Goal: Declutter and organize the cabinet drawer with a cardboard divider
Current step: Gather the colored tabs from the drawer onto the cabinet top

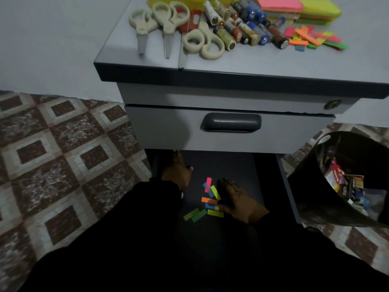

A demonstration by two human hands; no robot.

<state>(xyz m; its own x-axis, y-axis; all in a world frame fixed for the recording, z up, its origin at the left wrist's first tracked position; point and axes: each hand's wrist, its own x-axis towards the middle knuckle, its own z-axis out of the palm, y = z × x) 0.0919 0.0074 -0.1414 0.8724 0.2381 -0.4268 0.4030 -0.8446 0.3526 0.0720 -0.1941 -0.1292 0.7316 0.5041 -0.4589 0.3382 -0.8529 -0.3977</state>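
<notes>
In the lower middle, both hands – left hand (179, 171) and right hand (237, 200) – lie flat and hold nothing, gathering the paper strips (208, 200) in the drawer (231, 165).

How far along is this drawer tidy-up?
Roughly midway. Done: scissors, batteries and sticky notes sit sorted on the cabinet top. In hand: the right hand and left hand reach for the coloured paper tabs in the open drawer. Left: no cardboard divider is visible yet.

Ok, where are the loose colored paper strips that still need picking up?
The paper strips lie on the dark floor of the open bottom drawer, low in the head view, between the left hand and right hand.
</notes>
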